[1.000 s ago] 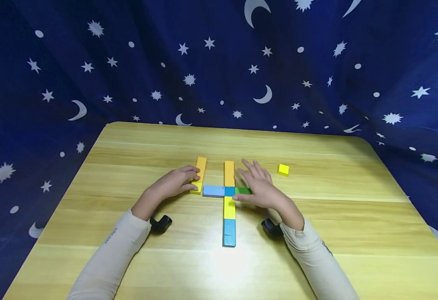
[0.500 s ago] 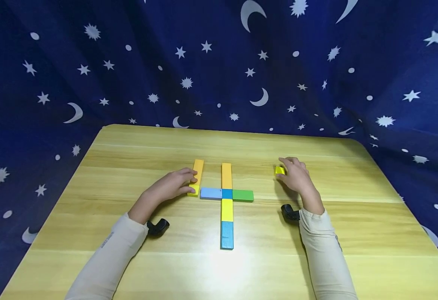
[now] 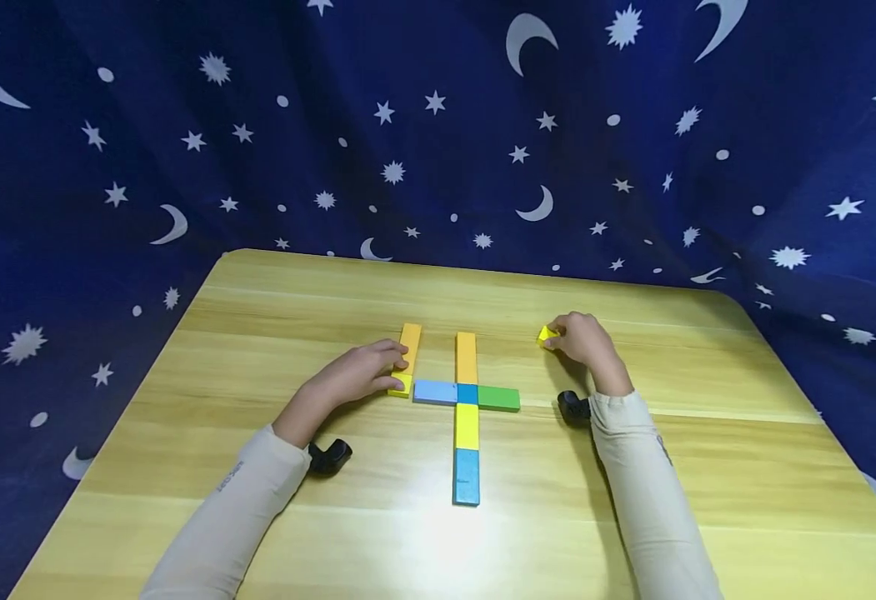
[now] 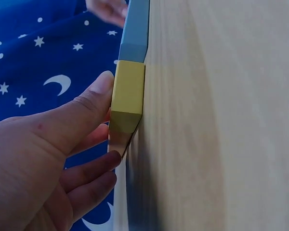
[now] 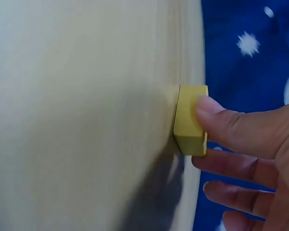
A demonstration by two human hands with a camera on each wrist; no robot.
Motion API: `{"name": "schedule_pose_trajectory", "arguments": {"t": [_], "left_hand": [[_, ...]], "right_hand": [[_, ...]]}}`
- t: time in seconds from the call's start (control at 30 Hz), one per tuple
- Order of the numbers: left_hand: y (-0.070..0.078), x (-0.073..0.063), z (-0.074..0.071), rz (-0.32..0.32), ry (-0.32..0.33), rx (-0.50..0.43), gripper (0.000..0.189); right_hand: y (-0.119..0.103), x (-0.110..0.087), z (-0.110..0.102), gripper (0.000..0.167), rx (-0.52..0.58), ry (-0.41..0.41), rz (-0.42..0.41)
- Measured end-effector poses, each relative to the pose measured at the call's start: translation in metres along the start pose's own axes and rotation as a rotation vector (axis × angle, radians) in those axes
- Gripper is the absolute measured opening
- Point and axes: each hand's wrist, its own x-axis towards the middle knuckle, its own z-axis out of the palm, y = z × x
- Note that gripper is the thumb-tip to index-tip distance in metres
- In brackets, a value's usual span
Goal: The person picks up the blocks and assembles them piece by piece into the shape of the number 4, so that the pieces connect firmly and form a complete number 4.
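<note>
My right hand (image 3: 586,340) pinches a small yellow block (image 5: 189,113) between thumb and fingers, at the table's right rear; in the right wrist view the block is tilted close over the wood. My left hand (image 3: 358,372) rests at a second small yellow block (image 4: 128,89) and an orange block (image 3: 411,342) lined up end to end. Its thumb touches the yellow one, and its bent fingers lie over the orange one. Beside them is a cross of flat blocks: orange (image 3: 466,357), light blue (image 3: 435,392), dark blue (image 3: 467,394), green (image 3: 498,399), yellow (image 3: 467,427) and blue (image 3: 466,477).
The pale wooden table (image 3: 257,533) fills the lower view. Behind and at both sides hangs a dark blue curtain (image 3: 438,142) with moons and stars. Black devices sit at the left wrist (image 3: 329,457) and right wrist (image 3: 574,407).
My right hand has left the green block, moved right to the loose yellow block, taken hold of it and drawn it slightly left. My left hand stays in place. The head view has shifted a little.
</note>
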Motion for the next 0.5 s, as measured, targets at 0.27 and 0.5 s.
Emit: {"name": "schedule_pose_trajectory", "arguments": {"t": [0.27, 0.5], "left_hand": [[-0.001, 0.002, 0.001, -0.023, -0.016, -0.007, 0.034], [0.001, 0.002, -0.001, -0.037, -0.032, -0.008, 0.035]], "right_hand": [[-0.050, 0.055, -0.004, 0.035, -0.010, -0.125, -0.001], [-0.090, 0.083, -0.003, 0.023, -0.055, -0.198, 0.011]]}}
